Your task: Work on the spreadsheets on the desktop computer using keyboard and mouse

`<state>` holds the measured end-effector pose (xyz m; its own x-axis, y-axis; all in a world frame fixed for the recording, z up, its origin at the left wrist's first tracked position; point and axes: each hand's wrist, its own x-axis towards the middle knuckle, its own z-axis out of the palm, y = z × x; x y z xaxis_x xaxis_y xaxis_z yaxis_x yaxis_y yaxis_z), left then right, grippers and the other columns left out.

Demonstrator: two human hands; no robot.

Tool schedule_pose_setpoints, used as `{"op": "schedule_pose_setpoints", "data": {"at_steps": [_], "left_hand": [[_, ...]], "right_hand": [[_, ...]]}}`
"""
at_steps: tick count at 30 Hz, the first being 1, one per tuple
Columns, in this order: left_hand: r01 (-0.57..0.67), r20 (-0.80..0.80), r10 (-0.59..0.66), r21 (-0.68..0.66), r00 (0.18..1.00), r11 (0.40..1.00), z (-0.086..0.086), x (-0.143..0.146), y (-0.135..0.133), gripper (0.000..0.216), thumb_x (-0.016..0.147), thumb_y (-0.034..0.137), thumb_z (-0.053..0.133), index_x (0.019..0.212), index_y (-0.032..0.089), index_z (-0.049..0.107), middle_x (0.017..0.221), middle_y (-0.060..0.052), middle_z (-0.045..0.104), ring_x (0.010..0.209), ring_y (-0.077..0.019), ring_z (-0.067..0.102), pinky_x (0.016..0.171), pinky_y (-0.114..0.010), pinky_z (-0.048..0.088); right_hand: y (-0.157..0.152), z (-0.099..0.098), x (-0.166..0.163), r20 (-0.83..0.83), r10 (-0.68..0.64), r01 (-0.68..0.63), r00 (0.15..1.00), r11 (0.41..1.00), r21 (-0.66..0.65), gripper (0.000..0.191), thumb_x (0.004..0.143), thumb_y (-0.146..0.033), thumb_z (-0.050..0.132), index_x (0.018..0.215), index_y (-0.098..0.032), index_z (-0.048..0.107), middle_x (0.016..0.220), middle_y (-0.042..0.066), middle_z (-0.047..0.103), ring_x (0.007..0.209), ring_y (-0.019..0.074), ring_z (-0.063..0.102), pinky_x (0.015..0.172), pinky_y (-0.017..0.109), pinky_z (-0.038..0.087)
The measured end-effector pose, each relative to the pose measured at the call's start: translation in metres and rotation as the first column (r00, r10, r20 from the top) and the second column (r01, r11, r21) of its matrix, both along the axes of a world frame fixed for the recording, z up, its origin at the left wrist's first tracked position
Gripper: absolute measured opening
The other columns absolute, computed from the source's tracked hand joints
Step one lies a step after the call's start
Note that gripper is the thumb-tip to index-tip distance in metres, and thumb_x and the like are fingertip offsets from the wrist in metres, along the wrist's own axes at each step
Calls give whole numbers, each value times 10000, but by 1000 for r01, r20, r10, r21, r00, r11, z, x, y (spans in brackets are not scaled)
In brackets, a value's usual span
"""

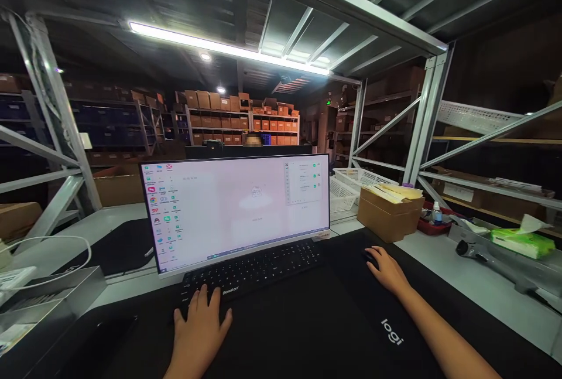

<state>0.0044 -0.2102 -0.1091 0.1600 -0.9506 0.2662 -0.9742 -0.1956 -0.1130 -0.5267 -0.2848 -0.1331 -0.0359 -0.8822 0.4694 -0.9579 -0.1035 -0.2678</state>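
Observation:
My left hand [199, 323] lies with its fingers spread at the lower left of a black keyboard [263, 266], the fingertips over or on its front keys. On the black desk mat [302, 323], my right hand [389, 270] curls over a dark computer mouse [370, 256], which is mostly hidden under the fingers. Behind the keyboard stands a wide monitor [237, 209], lit, with desktop icons down its left side and a small window at the upper right.
Right of the monitor are a cardboard box [389, 215] of papers, white baskets [345, 191], a green tissue pack [522, 242] and a handheld scanner [492, 265]. A grey tray [74, 297] is at left. Metal rack posts [424, 121] frame the desk.

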Motion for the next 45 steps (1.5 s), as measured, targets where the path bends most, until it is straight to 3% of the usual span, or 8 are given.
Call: {"op": "schedule_pose_setpoints", "data": {"at_steps": [8, 12, 23, 27, 34, 45], "left_hand": [[23, -63, -26, -56, 998, 998, 8, -7, 16, 576, 893, 328, 432, 1440, 154, 481, 1564, -209, 369, 1449, -356, 337, 1155, -628, 242], [17, -126, -24, -57, 992, 998, 7, -6, 17, 591, 881, 350, 449, 1440, 162, 483, 1568, -203, 366, 1462, -354, 317, 1169, -631, 226], [31, -176, -38, -46, 984, 998, 9, -6, 17, 610, 872, 361, 439, 1444, 149, 470, 1579, -209, 342, 1472, -361, 295, 1174, -646, 202], [28, -193, -34, -31, 981, 999, 11, -7, 17, 617, 871, 363, 437, 1449, 147, 463, 1585, -206, 331, 1476, -361, 286, 1177, -644, 196], [29, -169, -37, -46, 985, 999, 5, -5, 15, 610, 878, 364, 445, 1447, 144, 465, 1581, -211, 336, 1470, -372, 293, 1170, -659, 203], [32, -174, -39, -41, 984, 999, 7, -5, 16, 600, 883, 370, 445, 1444, 158, 470, 1584, -200, 337, 1475, -357, 288, 1175, -650, 196]], "right_hand": [[-18, -25, -25, 3, 200, -199, 980, 975, -94, 519, 813, -502, 481, 1248, -246, 602, 1285, 102, 624, 1157, 265, 634, 1004, 422, 518], [-29, -33, -32, 17, 189, -186, 982, 978, -93, 574, 806, -586, 456, 1230, -234, 615, 1262, 115, 650, 1119, 288, 655, 918, 431, 563], [-37, -43, -40, 22, 164, -163, 986, 985, -66, 625, 815, -609, 459, 1266, -198, 595, 1288, 132, 651, 1150, 309, 641, 983, 467, 524], [-36, -42, -39, 42, 184, -178, 982, 978, -110, 605, 791, -598, 473, 1234, -210, 610, 1265, 131, 653, 1167, 310, 630, 1003, 464, 514], [-30, -34, -33, 75, 155, -150, 985, 986, -77, 611, 767, -625, 482, 1225, -246, 624, 1276, 130, 636, 1154, 326, 629, 947, 480, 534], [-36, -43, -40, 28, 168, -164, 985, 981, -104, 560, 775, -572, 467, 1172, -231, 664, 1215, 129, 645, 1109, 302, 648, 965, 456, 534]]}}
